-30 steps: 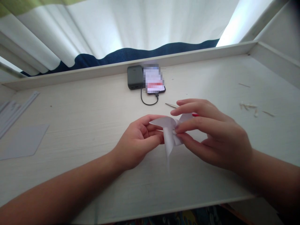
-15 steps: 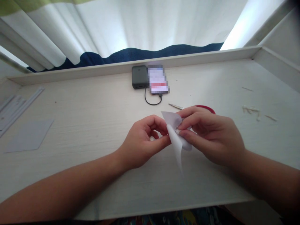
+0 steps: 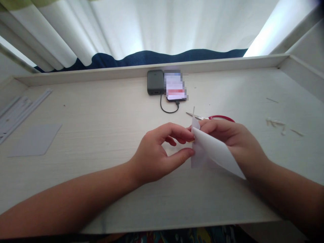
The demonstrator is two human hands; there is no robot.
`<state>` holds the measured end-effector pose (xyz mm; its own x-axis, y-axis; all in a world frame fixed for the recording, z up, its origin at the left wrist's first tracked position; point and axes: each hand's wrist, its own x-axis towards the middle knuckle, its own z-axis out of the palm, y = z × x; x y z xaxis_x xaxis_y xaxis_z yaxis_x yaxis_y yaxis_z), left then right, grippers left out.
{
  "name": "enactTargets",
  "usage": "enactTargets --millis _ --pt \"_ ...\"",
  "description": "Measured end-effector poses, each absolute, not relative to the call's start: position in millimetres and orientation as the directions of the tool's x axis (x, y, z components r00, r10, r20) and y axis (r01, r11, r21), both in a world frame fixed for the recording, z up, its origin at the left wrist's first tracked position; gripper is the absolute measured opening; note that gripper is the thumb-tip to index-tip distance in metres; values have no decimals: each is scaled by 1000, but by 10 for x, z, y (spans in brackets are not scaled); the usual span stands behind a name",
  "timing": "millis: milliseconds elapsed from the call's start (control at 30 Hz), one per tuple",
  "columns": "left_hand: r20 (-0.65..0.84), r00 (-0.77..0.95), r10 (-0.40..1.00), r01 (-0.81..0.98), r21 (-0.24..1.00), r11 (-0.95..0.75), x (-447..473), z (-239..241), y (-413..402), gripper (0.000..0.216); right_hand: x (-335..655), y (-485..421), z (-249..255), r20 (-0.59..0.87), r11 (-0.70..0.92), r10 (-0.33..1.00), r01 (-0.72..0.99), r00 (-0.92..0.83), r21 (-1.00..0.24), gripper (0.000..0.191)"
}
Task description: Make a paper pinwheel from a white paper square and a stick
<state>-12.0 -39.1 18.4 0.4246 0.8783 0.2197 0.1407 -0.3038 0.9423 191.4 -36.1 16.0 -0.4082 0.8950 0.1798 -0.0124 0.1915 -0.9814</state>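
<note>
My left hand (image 3: 164,152) is half curled, its thumb and fingertips bearing on the left edge of a white piece of paper (image 3: 215,148) with a small gap between them. A thin yellowish stick tip (image 3: 191,141) shows at its fingertips; the rest of it is hidden. My right hand (image 3: 235,141) grips the paper from behind, with most of its fingertips covered. The paper is curled and folded, one flap slanting down to the right. Just beyond my right hand lie scissors (image 3: 220,117) with red handles, partly covered by it.
A black power bank (image 3: 155,82) and a cabled phone (image 3: 175,86) with a blurred screen lie at the back. Another piece of paper (image 3: 37,140) and some strips (image 3: 22,113) are at left. Several broken cotton-swab-like bits (image 3: 275,122) and a thin stick (image 3: 272,100) lie at right.
The paper has turned, its large flap now slanting right across my right hand. My left thumb and index finger have moved apart, and the stick tip now shows.
</note>
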Motion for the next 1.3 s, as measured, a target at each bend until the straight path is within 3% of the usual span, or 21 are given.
enactTargets --millis 133,267,467,767,900,1067,1300 --pt "298 412 861 170 903 -394 -131 161 -372 23 1937 -375 88 -24 -92 910 -146 -413 -985 15" --pt "324 387 863 197 885 -421 -133 145 -364 16 1949 -387 54 -77 -143 907 -130 -414 -981 15" --pt "244 380 892 180 927 -330 -114 132 -370 11 1867 -401 197 10 43 922 77 -387 -996 11" --pt "-19 445 895 -31 999 37 -86 90 -360 12 1816 -459 193 161 241 935 236 -315 -941 13" --pt "-16 475 880 21 1000 7 -100 129 -377 18 1812 -462 229 241 323 942 440 -232 -838 13" --pt "-14 475 880 71 997 -23 -74 128 -404 38 1791 -465 268 304 365 931 559 -203 -744 12" --pt "24 385 923 228 966 -120 -26 140 -389 20 1780 -482 300 331 376 924 630 -193 -680 11"
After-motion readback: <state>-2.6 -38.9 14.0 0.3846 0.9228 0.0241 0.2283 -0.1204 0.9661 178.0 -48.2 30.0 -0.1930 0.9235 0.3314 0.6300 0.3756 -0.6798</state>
